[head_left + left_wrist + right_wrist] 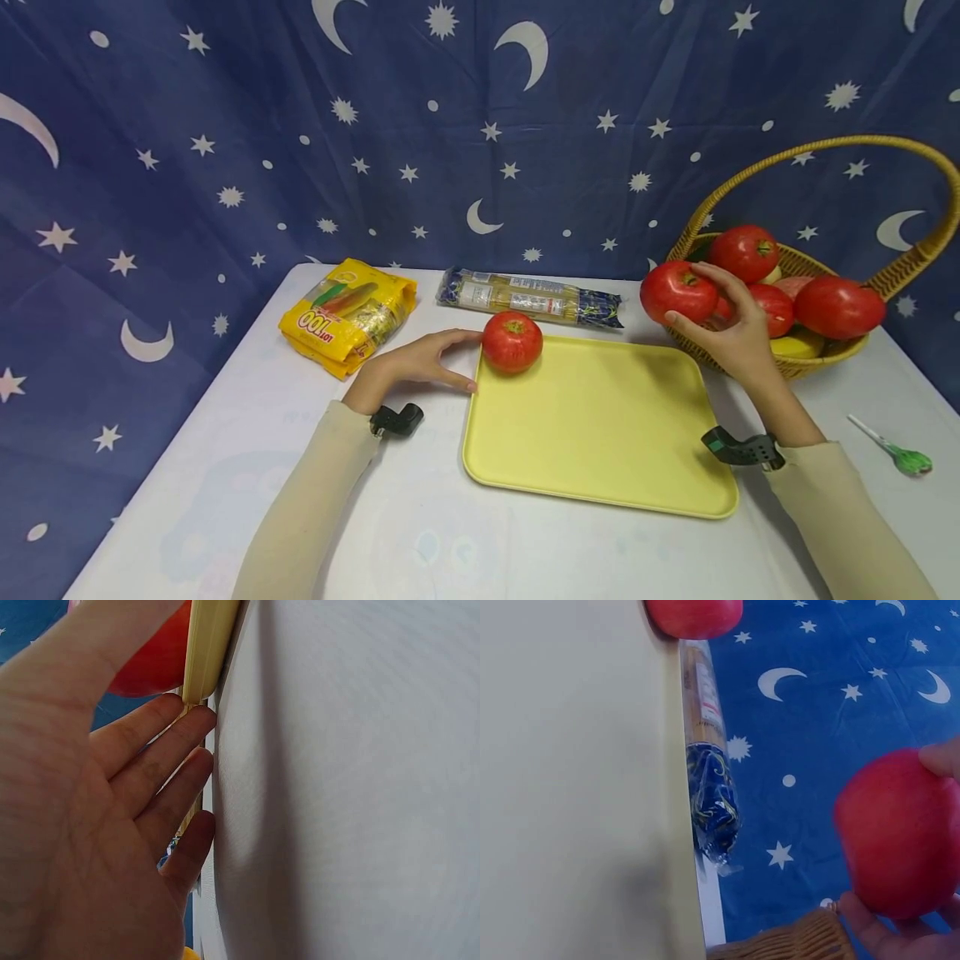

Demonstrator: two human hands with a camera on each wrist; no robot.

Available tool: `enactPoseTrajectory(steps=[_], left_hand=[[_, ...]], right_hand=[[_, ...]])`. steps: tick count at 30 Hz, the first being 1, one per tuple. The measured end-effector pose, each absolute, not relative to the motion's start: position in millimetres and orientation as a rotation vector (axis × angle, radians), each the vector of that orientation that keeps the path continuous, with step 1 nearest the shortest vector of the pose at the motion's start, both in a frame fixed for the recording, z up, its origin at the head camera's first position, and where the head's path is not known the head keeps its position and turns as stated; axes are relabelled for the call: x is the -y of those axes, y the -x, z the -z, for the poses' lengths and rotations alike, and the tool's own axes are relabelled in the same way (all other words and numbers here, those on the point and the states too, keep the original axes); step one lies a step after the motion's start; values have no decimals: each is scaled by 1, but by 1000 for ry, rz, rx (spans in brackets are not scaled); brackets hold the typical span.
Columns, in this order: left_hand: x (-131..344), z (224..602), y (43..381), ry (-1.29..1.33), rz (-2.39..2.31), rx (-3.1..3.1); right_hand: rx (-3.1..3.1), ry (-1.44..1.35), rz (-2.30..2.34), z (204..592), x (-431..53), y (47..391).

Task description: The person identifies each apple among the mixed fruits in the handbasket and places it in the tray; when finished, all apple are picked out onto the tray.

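Note:
Up beside the basket's left rim, my right hand (737, 335) grips a red apple (678, 292) between thumb and fingers. The right wrist view shows the same apple (900, 832) held above the level of the tray. My left hand (422, 360) has its fingers extended, with the fingertips right at the left edge of the yellow tray (592, 425). Another red apple (512, 343) sits in the tray's back left corner, close to those fingertips. In the left wrist view the palm (97, 847) faces the camera and holds nothing.
A tall-handled wicker basket (828, 360) of red fruit and something yellow stands at the right. Behind the tray lies a clear pack of spaghetti (528, 297). A yellow snack bag (348, 317) is at the back left, a green-headed lollipop (909, 460) at the right.

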State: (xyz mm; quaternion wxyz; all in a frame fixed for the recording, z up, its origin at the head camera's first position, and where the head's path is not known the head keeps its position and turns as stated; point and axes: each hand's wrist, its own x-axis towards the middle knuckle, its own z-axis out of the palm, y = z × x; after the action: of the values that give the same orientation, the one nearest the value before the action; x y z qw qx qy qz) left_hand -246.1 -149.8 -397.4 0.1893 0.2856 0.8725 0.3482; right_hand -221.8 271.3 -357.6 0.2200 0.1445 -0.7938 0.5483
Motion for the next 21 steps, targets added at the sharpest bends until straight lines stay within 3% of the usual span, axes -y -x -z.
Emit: enactPoseTrajectory(steps=[21], left_hand=[[149, 399, 248, -782, -977, -2450]], right_hand=[[2114, -606, -1670, 376, -249, 220]])
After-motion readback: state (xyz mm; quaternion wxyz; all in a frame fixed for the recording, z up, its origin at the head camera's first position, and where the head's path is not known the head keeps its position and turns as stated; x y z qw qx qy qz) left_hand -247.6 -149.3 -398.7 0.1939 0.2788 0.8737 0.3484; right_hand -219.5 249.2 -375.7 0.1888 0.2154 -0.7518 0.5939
